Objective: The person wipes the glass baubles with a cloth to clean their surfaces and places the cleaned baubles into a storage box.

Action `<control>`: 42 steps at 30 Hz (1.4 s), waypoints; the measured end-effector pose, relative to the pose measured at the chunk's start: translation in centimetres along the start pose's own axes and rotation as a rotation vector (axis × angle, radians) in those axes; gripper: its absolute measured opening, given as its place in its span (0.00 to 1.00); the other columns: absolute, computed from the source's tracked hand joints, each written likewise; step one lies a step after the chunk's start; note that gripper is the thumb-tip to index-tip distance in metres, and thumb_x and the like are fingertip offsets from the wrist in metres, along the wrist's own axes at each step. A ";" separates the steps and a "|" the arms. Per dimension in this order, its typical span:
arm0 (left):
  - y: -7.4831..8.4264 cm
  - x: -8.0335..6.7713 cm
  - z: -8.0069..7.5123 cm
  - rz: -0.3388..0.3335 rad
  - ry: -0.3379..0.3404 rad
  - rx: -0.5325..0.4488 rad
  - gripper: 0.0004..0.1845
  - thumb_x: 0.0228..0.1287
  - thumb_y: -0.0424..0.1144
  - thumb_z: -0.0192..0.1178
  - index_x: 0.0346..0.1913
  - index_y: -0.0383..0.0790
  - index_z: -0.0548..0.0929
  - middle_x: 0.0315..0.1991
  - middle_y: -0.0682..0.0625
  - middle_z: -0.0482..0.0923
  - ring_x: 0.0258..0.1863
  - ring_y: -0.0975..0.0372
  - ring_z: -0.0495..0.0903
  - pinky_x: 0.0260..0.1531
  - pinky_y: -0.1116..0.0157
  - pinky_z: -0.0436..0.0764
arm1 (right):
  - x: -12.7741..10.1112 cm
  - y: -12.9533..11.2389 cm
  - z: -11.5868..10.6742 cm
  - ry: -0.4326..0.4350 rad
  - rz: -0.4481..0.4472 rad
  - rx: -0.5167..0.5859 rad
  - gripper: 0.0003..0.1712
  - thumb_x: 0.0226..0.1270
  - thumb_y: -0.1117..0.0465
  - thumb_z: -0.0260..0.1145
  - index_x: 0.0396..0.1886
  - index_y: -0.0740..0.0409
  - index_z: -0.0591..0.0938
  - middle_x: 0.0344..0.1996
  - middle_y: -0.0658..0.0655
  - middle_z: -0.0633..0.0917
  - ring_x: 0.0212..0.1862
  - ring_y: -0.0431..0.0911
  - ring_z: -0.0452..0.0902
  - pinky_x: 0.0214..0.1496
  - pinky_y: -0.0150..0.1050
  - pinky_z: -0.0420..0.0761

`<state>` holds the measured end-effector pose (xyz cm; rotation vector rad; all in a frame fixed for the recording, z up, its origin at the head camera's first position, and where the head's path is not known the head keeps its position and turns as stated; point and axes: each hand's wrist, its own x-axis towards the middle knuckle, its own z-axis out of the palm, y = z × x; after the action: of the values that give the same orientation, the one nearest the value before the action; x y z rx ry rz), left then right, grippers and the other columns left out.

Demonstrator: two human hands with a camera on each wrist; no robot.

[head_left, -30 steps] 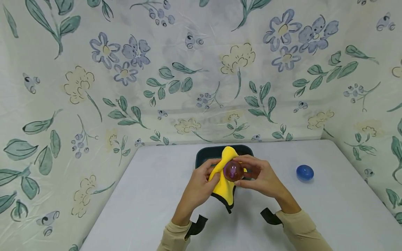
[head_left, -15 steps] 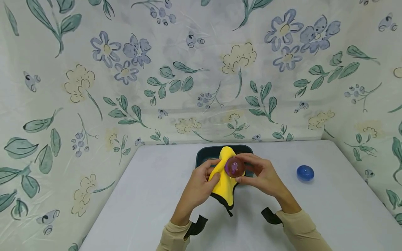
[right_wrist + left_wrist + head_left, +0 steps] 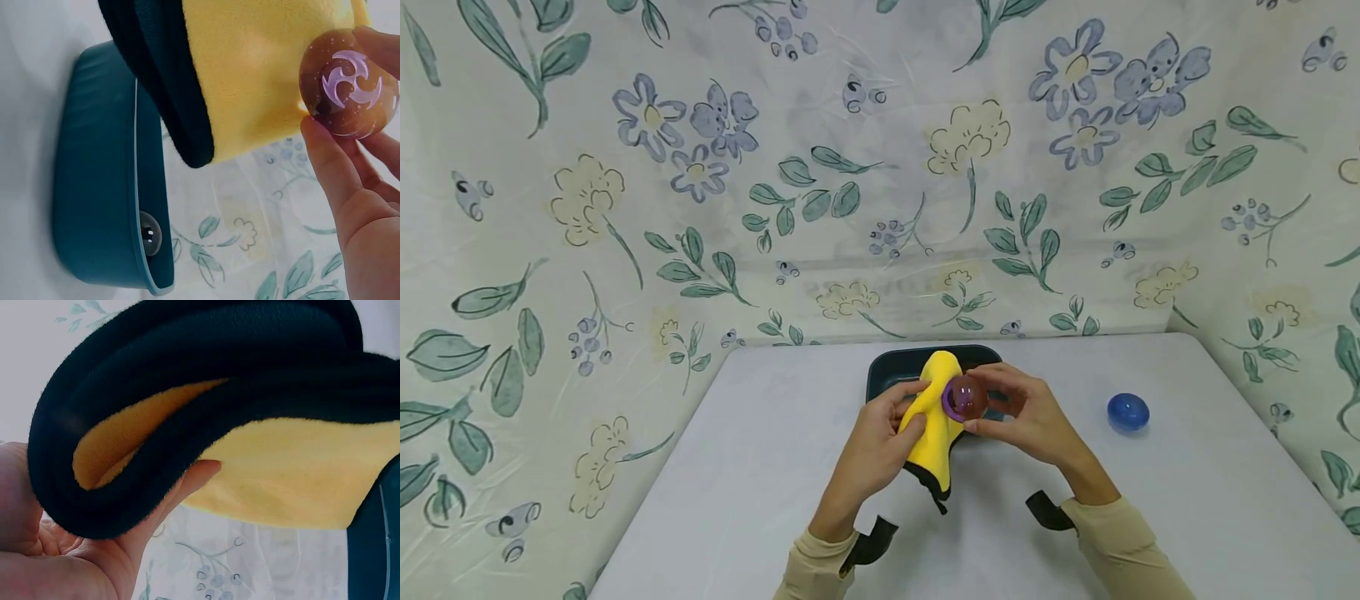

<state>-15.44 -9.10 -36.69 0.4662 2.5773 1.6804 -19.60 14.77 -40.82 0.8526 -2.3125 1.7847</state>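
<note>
My left hand (image 3: 880, 433) pinches a yellow cloth (image 3: 936, 442) with dark edging, which drapes down between my hands. In the left wrist view the edging curls in a loop beside the palm. My right hand (image 3: 1026, 417) holds a clear purple-tinted ball (image 3: 350, 84) between thumb and fingertips. A pale purple swirl shows inside it, and the ball looks amber against the cloth. In the head view the ball overlaps the cloth's right side, its left edge bright purple. Both hands are raised over the table, in front of a dark teal tub.
The dark teal tub (image 3: 883, 367) stands at the back middle of the white table (image 3: 745, 467), partly hidden by hands and cloth. A clear round ball (image 3: 150, 233) shows inside its rim. To the right lies a blue ball (image 3: 1128, 412). Floral sheeting hangs behind the table.
The ball has moved slightly up and right in my right hand, and its purple edge shows more. The cloth's lower end has swung a little left. My left hand stays almost still.
</note>
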 end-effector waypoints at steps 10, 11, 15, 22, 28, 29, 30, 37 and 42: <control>0.4 -0.2 0.2 0.057 0.068 -0.001 0.23 0.73 0.31 0.56 0.69 0.35 0.76 0.52 0.36 0.88 0.31 0.61 0.84 0.34 0.72 0.87 | -0.1 0.3 0.2 -0.017 0.011 -0.032 0.34 0.58 0.64 0.79 0.66 0.57 0.80 0.59 0.60 0.82 0.58 0.55 0.85 0.60 0.41 0.86; 0.4 -0.2 0.3 0.059 0.071 -0.002 0.23 0.73 0.31 0.56 0.69 0.35 0.76 0.52 0.36 0.88 0.30 0.61 0.84 0.34 0.73 0.87 | -0.1 0.3 0.2 -0.017 0.010 -0.037 0.34 0.58 0.64 0.79 0.66 0.57 0.80 0.59 0.60 0.83 0.57 0.55 0.85 0.61 0.41 0.86; 0.3 -0.2 0.4 0.075 0.084 0.005 0.23 0.73 0.31 0.56 0.69 0.35 0.76 0.54 0.36 0.87 0.31 0.60 0.85 0.35 0.73 0.87 | -0.1 0.4 0.2 -0.008 0.006 -0.090 0.35 0.57 0.62 0.80 0.65 0.56 0.81 0.57 0.58 0.84 0.54 0.49 0.85 0.62 0.37 0.84; 0.2 -0.2 0.4 0.098 0.100 0.008 0.23 0.73 0.30 0.56 0.69 0.36 0.76 0.59 0.36 0.85 0.35 0.58 0.86 0.37 0.72 0.87 | -0.1 0.4 0.2 -0.010 0.029 -0.116 0.35 0.56 0.61 0.81 0.65 0.55 0.82 0.58 0.57 0.85 0.54 0.48 0.83 0.59 0.38 0.85; 0.2 -0.1 0.4 0.114 0.116 -0.004 0.23 0.73 0.29 0.57 0.69 0.36 0.76 0.60 0.37 0.84 0.35 0.58 0.86 0.37 0.72 0.87 | -0.2 0.3 0.2 -0.056 0.047 -0.068 0.34 0.56 0.61 0.81 0.64 0.56 0.82 0.56 0.58 0.86 0.54 0.51 0.84 0.56 0.39 0.87; 0.2 -0.1 0.4 0.115 0.119 -0.003 0.23 0.73 0.29 0.57 0.69 0.36 0.77 0.59 0.37 0.85 0.35 0.58 0.86 0.37 0.72 0.87 | -0.2 0.2 0.2 -0.063 0.052 -0.060 0.34 0.56 0.61 0.81 0.64 0.56 0.82 0.56 0.59 0.86 0.54 0.52 0.85 0.56 0.38 0.87; 0.2 -0.1 0.4 0.114 0.120 -0.002 0.23 0.73 0.29 0.57 0.69 0.36 0.77 0.59 0.37 0.85 0.34 0.58 0.86 0.37 0.72 0.87 | -0.2 0.1 0.2 -0.068 0.057 -0.055 0.34 0.56 0.61 0.81 0.64 0.56 0.82 0.56 0.59 0.86 0.53 0.53 0.85 0.55 0.36 0.87; 0.0 0.1 0.1 0.109 0.111 0.007 0.23 0.73 0.30 0.57 0.69 0.37 0.77 0.59 0.38 0.85 0.34 0.59 0.85 0.37 0.73 0.87 | -0.3 0.0 0.3 -0.098 0.041 0.005 0.33 0.57 0.61 0.80 0.64 0.56 0.82 0.56 0.60 0.86 0.52 0.51 0.85 0.53 0.39 0.89; -0.2 0.2 0.0 0.110 0.096 0.016 0.23 0.74 0.31 0.58 0.69 0.37 0.76 0.58 0.39 0.86 0.34 0.60 0.86 0.38 0.72 0.87 | -0.3 -0.2 0.3 -0.110 0.015 0.059 0.33 0.58 0.63 0.79 0.65 0.58 0.82 0.60 0.62 0.84 0.55 0.42 0.84 0.54 0.39 0.88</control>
<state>-15.63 -9.14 -36.84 0.5505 2.6805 1.7589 -19.20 14.55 -40.88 0.9693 -2.3484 1.8658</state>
